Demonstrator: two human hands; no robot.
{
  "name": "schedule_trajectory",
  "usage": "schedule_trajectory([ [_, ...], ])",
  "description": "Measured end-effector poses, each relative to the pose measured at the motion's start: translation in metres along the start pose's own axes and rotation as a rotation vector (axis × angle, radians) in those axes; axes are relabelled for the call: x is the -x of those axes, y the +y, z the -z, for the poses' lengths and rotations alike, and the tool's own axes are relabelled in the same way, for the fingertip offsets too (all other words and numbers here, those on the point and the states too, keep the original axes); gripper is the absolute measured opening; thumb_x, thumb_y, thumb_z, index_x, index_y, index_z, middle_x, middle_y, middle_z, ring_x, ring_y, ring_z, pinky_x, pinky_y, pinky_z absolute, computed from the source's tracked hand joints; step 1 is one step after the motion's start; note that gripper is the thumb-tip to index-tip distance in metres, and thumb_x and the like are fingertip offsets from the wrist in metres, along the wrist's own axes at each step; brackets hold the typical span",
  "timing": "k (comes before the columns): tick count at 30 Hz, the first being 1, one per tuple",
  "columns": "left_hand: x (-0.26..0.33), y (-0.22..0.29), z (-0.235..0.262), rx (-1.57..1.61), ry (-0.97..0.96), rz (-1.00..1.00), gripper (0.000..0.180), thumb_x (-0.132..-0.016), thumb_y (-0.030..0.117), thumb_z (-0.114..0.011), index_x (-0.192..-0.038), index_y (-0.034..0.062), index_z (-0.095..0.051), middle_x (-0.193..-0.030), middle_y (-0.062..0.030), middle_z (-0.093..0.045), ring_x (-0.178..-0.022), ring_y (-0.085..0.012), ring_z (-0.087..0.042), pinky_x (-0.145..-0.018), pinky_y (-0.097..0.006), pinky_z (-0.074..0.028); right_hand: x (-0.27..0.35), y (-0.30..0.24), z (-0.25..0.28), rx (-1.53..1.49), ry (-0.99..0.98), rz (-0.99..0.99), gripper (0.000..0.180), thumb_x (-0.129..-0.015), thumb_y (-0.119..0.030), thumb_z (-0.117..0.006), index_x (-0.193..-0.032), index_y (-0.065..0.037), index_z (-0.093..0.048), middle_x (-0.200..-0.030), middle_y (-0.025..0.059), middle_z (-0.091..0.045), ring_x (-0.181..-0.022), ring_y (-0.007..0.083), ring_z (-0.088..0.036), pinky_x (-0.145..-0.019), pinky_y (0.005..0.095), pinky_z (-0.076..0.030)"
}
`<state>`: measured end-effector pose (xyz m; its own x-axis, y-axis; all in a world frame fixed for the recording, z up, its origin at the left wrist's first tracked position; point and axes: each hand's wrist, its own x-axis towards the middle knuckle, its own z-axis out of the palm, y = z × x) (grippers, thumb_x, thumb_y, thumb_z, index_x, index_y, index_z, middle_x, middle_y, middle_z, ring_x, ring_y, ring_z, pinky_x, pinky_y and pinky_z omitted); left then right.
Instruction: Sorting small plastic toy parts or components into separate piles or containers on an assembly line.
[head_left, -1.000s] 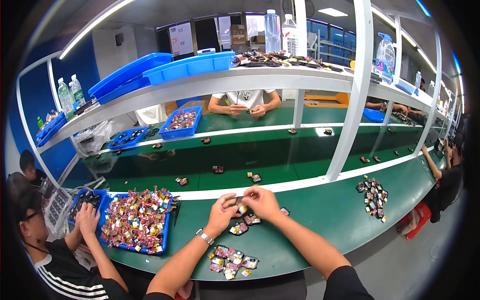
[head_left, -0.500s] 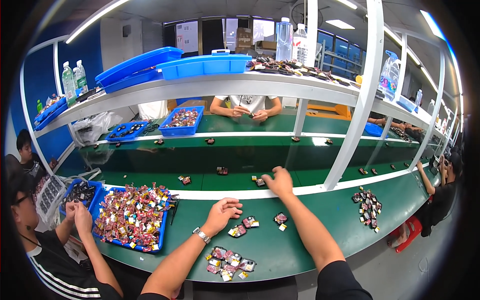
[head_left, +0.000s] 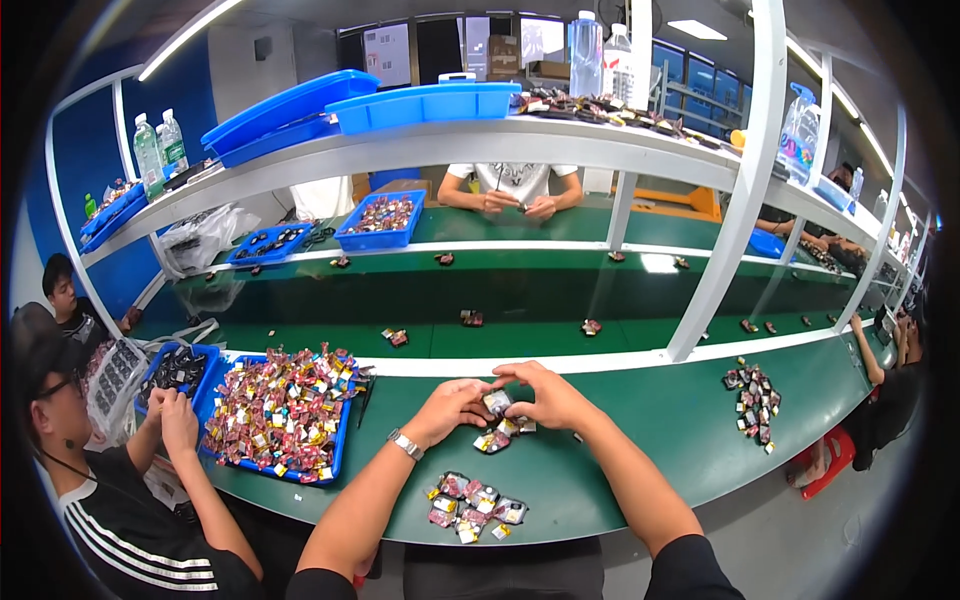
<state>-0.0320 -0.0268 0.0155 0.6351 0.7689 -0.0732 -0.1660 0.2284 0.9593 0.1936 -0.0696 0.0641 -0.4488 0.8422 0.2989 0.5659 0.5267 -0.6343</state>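
Above the green bench, a small electronic module (head_left: 497, 402) with a whitish face is gripped between my two hands. My left hand (head_left: 450, 411), with a metal-band watch on its wrist, has its fingers curled at the module's left side. My right hand (head_left: 552, 397) closes thumb and fingers on it from the right. Right below them lie more modules (head_left: 492, 441) with pinkish wrap and white and yellow parts, partly covered by my right hand. Nearer to me on the bench, a cluster of similar modules (head_left: 470, 507) lies flat.
On the left stands a blue tray (head_left: 343, 440) heaped with modules, beside a blue tray of black parts (head_left: 178, 372). A co-worker (head_left: 130, 500) sits there. Beyond a white rail (head_left: 400, 367), modules lie spaced along a green strip. A white post (head_left: 722, 230) rises ahead, right of another module pile (head_left: 752, 405).
My right hand has come back from the green strip to meet my left hand over the bench. A module now sits between them. The view has shifted slightly.
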Motion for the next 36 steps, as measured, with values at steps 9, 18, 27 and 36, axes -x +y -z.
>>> schedule_trajectory([
  [9, 0.005, 0.004, -0.016, 0.106, 0.024, -0.035, 0.04, -0.097, 0.007, -0.051, -0.136, 0.0009, -0.045, -0.107, -0.0097, -0.062, -0.096, -0.0161, -0.064, -0.089, -0.034, -0.057, 0.013, 0.001, -0.011, 0.136, 0.123, 0.219, 0.037, -0.076, -0.004, -0.07, -0.112, -0.011, -0.066, -0.123, 0.0094, -0.057, -0.118, 0.0298, -0.05, -0.101, 0.0403, -0.043],
  [18, 0.002, -0.005, -0.01, 0.128, -0.052, -0.037, 0.033, -0.095, 0.003, -0.052, -0.127, 0.0044, -0.047, -0.114, -0.0089, -0.06, -0.105, -0.017, -0.062, -0.09, -0.033, -0.056, 0.005, 0.002, -0.032, 0.151, 0.273, 0.158, 0.013, -0.078, -0.011, -0.071, -0.09, -0.006, -0.069, -0.121, 0.0099, -0.058, -0.116, 0.0296, -0.051, -0.097, 0.0389, -0.044],
  [27, -0.001, -0.011, -0.007, 0.097, -0.087, -0.055, 0.032, -0.095, 0.003, -0.052, -0.127, 0.0049, -0.046, -0.118, -0.0098, -0.06, -0.108, -0.017, -0.061, -0.092, -0.035, -0.055, 0.006, 0.002, -0.035, 0.091, 0.289, 0.132, 0.008, -0.077, -0.009, -0.068, -0.084, -0.005, -0.07, -0.119, 0.0107, -0.06, -0.116, 0.0302, -0.052, -0.095, 0.0397, -0.045],
  [36, -0.001, -0.012, -0.008, 0.175, -0.093, -0.064, 0.026, -0.099, 0.008, -0.049, -0.125, 0.0061, -0.047, -0.113, -0.0074, -0.061, -0.106, -0.0152, -0.061, -0.092, -0.032, -0.054, 0.008, -0.002, -0.037, 0.065, 0.329, 0.112, 0.008, -0.078, -0.011, -0.067, -0.083, -0.005, -0.069, -0.12, 0.0112, -0.06, -0.117, 0.0304, -0.051, -0.098, 0.0398, -0.043],
])
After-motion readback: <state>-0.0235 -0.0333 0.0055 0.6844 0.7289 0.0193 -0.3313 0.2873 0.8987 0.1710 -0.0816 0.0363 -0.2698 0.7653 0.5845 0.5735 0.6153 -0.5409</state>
